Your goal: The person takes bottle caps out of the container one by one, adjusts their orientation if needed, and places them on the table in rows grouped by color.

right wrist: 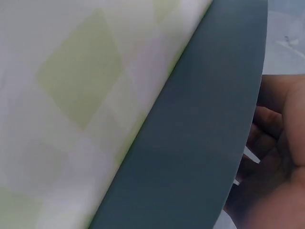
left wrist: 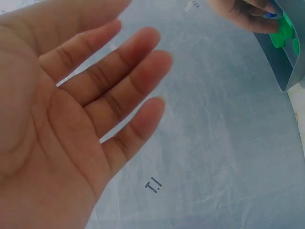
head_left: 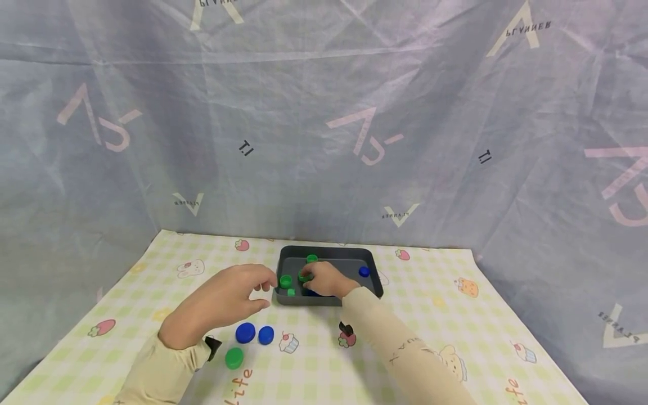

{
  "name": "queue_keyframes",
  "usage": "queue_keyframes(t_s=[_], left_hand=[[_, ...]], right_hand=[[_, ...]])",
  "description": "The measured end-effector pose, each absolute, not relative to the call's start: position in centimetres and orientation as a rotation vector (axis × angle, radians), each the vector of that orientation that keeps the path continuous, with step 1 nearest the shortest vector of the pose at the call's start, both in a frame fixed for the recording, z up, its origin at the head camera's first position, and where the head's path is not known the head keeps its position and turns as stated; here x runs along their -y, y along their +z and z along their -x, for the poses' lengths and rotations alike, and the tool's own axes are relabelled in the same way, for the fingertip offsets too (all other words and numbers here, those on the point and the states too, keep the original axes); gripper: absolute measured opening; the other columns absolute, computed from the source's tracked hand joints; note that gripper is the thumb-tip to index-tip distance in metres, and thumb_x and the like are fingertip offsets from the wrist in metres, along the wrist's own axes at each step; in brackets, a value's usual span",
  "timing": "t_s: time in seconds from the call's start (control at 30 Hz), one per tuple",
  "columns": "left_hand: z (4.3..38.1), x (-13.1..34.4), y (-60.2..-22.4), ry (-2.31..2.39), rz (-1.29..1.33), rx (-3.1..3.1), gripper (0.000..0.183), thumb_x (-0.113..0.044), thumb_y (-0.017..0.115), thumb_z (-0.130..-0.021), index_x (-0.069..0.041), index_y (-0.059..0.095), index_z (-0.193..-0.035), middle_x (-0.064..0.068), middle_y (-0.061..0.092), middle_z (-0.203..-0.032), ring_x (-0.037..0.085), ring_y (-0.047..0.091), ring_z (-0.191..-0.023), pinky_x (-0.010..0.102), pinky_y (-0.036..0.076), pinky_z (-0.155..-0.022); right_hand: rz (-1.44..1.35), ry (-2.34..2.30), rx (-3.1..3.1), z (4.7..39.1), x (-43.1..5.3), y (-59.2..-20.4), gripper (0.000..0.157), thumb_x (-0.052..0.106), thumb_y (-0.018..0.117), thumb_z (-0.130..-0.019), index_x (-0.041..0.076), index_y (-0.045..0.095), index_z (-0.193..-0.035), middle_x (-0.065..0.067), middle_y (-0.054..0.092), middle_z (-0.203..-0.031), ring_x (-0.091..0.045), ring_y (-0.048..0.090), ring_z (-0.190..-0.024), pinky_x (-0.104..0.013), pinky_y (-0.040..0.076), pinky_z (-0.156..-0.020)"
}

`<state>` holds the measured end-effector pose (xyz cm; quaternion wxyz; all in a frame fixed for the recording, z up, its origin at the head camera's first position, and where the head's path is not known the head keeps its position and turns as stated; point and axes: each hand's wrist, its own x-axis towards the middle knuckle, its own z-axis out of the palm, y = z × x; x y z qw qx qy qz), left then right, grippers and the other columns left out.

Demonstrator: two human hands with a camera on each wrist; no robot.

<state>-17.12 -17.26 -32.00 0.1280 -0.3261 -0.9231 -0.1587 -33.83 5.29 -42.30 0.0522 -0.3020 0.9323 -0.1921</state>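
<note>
In the head view a dark grey tray (head_left: 329, 300) holds several green and blue bottle caps. My right hand (head_left: 326, 279) reaches into it, thumb and forefinger round a green bottle cap (head_left: 302, 276). Other green caps lie nearby, one by the left wall (head_left: 286, 282) and one toward the back (head_left: 311, 259). A blue cap (head_left: 364, 271) sits at the tray's right end. My left hand (head_left: 235, 292) hovers beside the tray's left side, fingers loosely bent and empty; its palm (left wrist: 52, 119) shows in the left wrist view. The tray's outer wall (right wrist: 190, 119) hides the right fingertips in the right wrist view.
On the checked tablecloth, in front of the left hand, lie two blue caps (head_left: 245, 332) (head_left: 265, 335) and a green cap (head_left: 234, 358). A grey printed curtain (head_left: 304, 169) hangs behind the table and along both sides.
</note>
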Motion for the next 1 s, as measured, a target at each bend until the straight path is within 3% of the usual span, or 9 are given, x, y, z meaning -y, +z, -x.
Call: queue_keyframes(t_s=[0.53,0.77,0.83,1.0], left_hand=[[17.6,17.4,-32.3,-0.471,0.979,2.717,0.029,-0.009,0.082,-0.080,-0.019,0.068,-0.104,-0.014,0.060,-0.090,0.006,0.056,-0.083,0.032,0.051,-0.073],[17.7,17.5,-32.5,-0.473,0.964,2.727,0.029,-0.010,0.083,-0.080,-0.021,0.067,-0.101,-0.016,0.059,-0.089,0.005,0.056,-0.082,0.031,0.051,-0.073],[17.7,17.5,-32.5,-0.474,0.952,2.735,0.028,-0.010,0.083,-0.080,-0.022,0.067,-0.100,-0.017,0.059,-0.088,0.004,0.055,-0.082,0.030,0.050,-0.073],[17.7,17.6,-32.5,-0.479,0.943,2.745,0.027,-0.010,0.082,-0.080,-0.023,0.067,-0.098,-0.017,0.058,-0.088,0.004,0.055,-0.081,0.030,0.050,-0.072]], right_hand=[[0.909,-0.513,-2.886,33.4,-4.1,-42.7,0.017,0.016,0.067,-0.094,0.014,0.068,-0.111,0.003,0.068,-0.098,-0.014,0.064,-0.091,-0.031,0.053,-0.082],[0.900,-0.633,-2.875,33.6,-3.6,-43.2,0.056,0.010,0.070,-0.092,0.009,0.047,-0.143,0.004,0.059,-0.080,-0.010,0.057,-0.070,-0.030,0.048,-0.070],[0.937,-0.586,-2.899,33.6,-3.4,-43.4,0.051,0.008,0.070,-0.091,0.008,0.053,-0.140,0.004,0.059,-0.077,-0.010,0.054,-0.068,-0.028,0.045,-0.069],[0.999,-0.520,-2.935,33.6,-3.0,-43.7,0.023,0.008,0.070,-0.089,0.008,0.071,-0.113,0.005,0.065,-0.081,-0.009,0.053,-0.068,-0.023,0.045,-0.068]])
